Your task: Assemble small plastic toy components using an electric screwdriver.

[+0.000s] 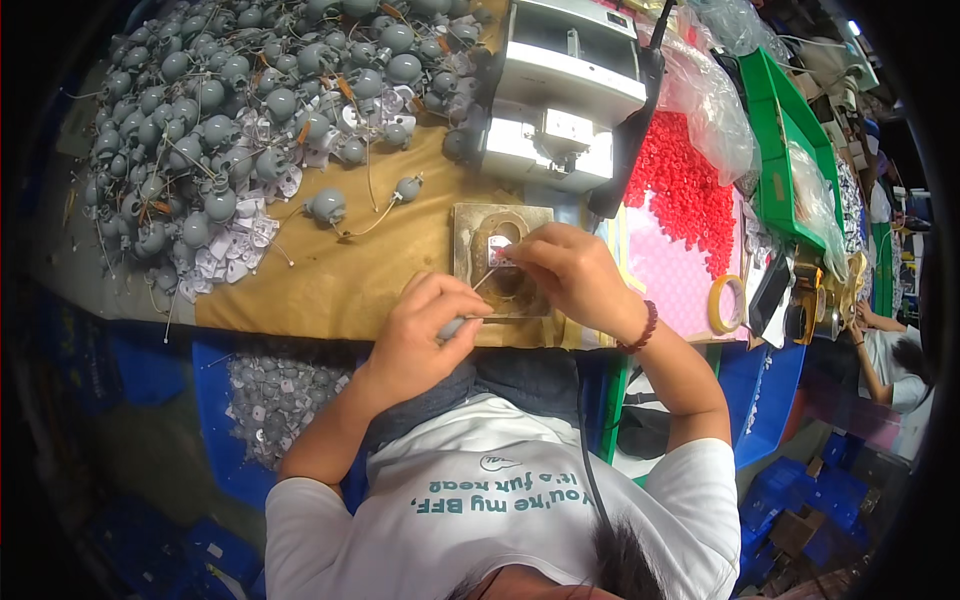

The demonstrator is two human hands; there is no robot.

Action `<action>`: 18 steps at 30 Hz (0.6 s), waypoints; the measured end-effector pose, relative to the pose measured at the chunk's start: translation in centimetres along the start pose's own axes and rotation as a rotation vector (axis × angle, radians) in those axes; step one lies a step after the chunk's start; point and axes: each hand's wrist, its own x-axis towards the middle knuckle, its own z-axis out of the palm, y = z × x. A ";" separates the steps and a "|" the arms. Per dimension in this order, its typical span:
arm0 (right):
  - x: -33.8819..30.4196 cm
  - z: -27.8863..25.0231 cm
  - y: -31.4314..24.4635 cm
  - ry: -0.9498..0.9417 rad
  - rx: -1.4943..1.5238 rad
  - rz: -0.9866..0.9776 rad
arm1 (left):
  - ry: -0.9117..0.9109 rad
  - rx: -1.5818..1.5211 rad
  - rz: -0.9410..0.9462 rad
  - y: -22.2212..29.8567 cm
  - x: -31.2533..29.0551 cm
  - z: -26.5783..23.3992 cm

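Note:
My left hand point(425, 330) is closed around a smooth grey ball point(454, 327), which is partly hidden by its fingers. From it a thin pale cord point(484, 279) runs up to a small white piece point(495, 245). That white piece lies over the oval recess of a metal block point(465, 222) at the table's front edge. Above the block, my right hand point(580, 272) is closed in a pinch. A small red piece point(506, 253) shows at its fingertips, against the white piece; the fingers cover part of both.
A heap of grey balls with cords and white tags point(200, 130) covers the left. A white machine point(560, 110) stands behind the block. Red pieces point(685, 190), a tape roll point(726, 304) and a green tray point(780, 150) lie right. Below left is a blue bin point(215, 410).

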 end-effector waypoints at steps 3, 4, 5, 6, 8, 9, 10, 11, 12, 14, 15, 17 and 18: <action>0.0 1.1 -0.1 0.042 -0.182 -0.077 | -0.007 0.112 0.060 -0.2 0.0 1.0; 0.0 1.2 -0.2 0.038 -0.245 -0.099 | -0.010 0.146 0.073 -0.3 0.0 1.2; 0.0 1.2 -0.2 0.009 -0.279 -0.111 | -0.018 0.152 0.079 -0.4 0.0 1.4; 0.1 1.2 -0.4 -0.019 -0.313 -0.123 | -0.026 0.159 0.086 -0.5 0.0 1.6; 0.2 1.0 -0.7 -0.050 -0.370 -0.157 | -0.041 0.181 0.097 -0.6 -0.1 1.8; 0.3 1.0 -1.0 -0.052 -0.393 -0.176 | -0.050 0.197 0.102 -0.7 -0.1 1.9; 0.3 0.9 -1.3 -0.053 -0.418 -0.196 | -0.058 0.212 0.110 -0.7 -0.1 1.9; 0.3 0.8 -1.4 -0.075 -0.432 -0.202 | -0.054 0.230 0.109 -0.7 -0.1 1.8; 0.2 0.7 -1.6 -0.098 -0.446 -0.209 | -0.050 0.249 0.107 -0.7 -0.2 1.8; 0.1 0.6 -1.9 -0.139 -0.473 -0.203 | -0.043 0.296 0.109 -0.5 -0.1 1.5; 0.0 0.8 -1.9 -0.158 -0.485 -0.189 | -0.042 0.324 0.111 -0.4 0.1 1.3; -0.2 1.2 -1.8 -0.173 -0.505 -0.182 | -0.039 0.366 0.101 -0.3 0.1 1.2; -0.4 1.3 -1.8 -0.170 -0.514 -0.189 | -0.037 0.379 0.088 -0.4 0.1 1.2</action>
